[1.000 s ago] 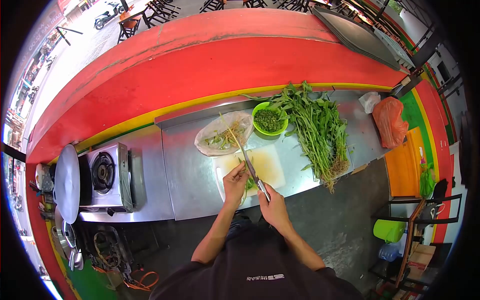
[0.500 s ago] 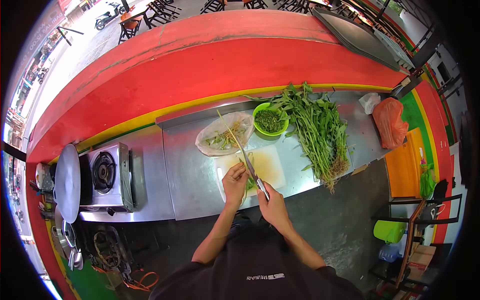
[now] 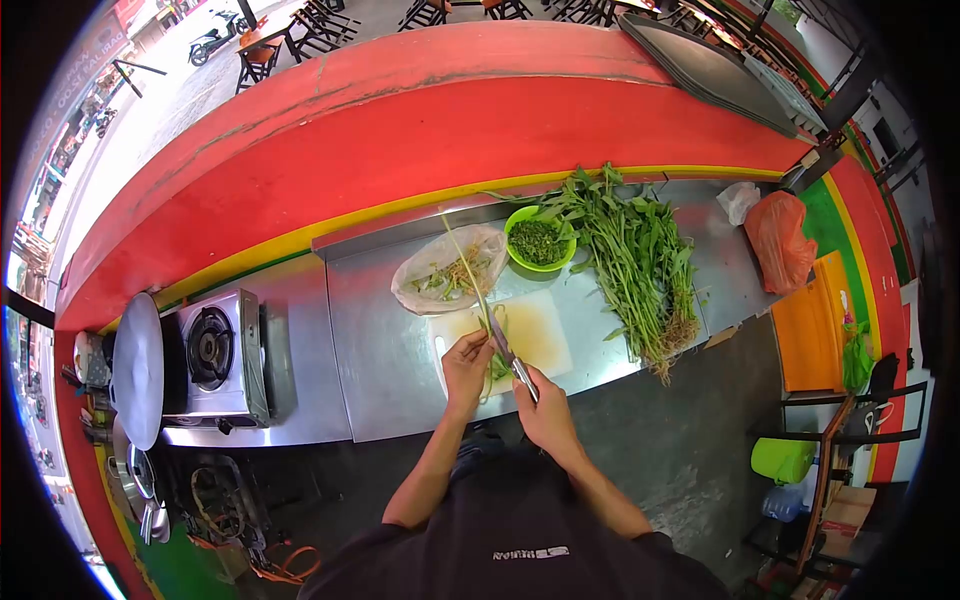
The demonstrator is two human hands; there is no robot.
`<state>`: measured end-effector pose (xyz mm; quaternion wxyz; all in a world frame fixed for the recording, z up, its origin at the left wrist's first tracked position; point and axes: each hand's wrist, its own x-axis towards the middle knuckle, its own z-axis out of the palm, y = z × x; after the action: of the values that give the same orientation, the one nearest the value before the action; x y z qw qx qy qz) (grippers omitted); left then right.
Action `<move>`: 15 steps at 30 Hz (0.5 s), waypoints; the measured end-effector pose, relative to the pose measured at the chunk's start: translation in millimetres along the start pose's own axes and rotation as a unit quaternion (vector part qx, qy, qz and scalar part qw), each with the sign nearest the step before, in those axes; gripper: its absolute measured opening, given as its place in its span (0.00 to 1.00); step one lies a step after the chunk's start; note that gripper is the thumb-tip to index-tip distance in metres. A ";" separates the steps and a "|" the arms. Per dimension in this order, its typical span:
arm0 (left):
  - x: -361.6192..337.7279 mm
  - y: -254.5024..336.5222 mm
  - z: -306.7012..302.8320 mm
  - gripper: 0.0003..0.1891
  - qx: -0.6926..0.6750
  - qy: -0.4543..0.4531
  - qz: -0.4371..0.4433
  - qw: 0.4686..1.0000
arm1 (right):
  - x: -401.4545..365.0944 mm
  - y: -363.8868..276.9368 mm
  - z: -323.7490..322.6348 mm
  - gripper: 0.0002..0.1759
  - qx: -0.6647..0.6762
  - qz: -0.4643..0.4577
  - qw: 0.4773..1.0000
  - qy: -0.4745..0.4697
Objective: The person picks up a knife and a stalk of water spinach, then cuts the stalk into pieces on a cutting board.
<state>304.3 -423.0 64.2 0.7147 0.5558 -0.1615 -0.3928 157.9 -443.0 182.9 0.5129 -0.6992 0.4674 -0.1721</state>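
Over the white cutting board (image 3: 540,345), my right hand (image 3: 548,408) is wrapped round the handle of a knife (image 3: 502,345), its blade pointing up and away to the left. My left hand (image 3: 468,370) pinches a long, thin green stem (image 3: 455,240) that runs up along the blade and past a plastic bag. The blade lies right by my left fingertips. Cut green leaves (image 3: 498,368) lie on the board between my hands. Behind the board, the clear plastic bag (image 3: 415,270) holds stalk and root scraps, and a lime-green bowl (image 3: 538,266) contains picked leaves.
A large bunch of leafy greens with roots (image 3: 635,260) lies right of the bowl. An orange plastic bag (image 3: 780,245) sits at the counter's right end. To the left stands a gas stove (image 3: 235,350) beside a large round metal lid (image 3: 138,370). A red wall (image 3: 420,130) borders the counter's far side.
The upper end of the stem has shifted slightly right and up. Both hands and the knife stay almost in the same place, with the grips unchanged.
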 end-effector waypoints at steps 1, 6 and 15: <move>-1.4 1.6 -0.1 0.14 -0.010 0.000 -0.002 1.000 | -0.2 -0.7 -0.3 0.19 -0.006 0.006 1.000 -0.003; 0.0 -4.5 -3.4 0.13 0.027 0.005 0.005 1.000 | 0.3 3.3 5.6 0.20 0.000 0.004 1.000 -0.001; -2.7 8.5 9.6 0.17 0.063 0.047 0.032 0.996 | -0.2 4.8 10.1 0.18 -0.001 -0.013 1.000 0.020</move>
<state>299.3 -426.8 75.8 0.6974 0.6118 -0.1703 -0.3323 162.8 -437.4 174.5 0.5008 -0.7020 0.4685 -0.1922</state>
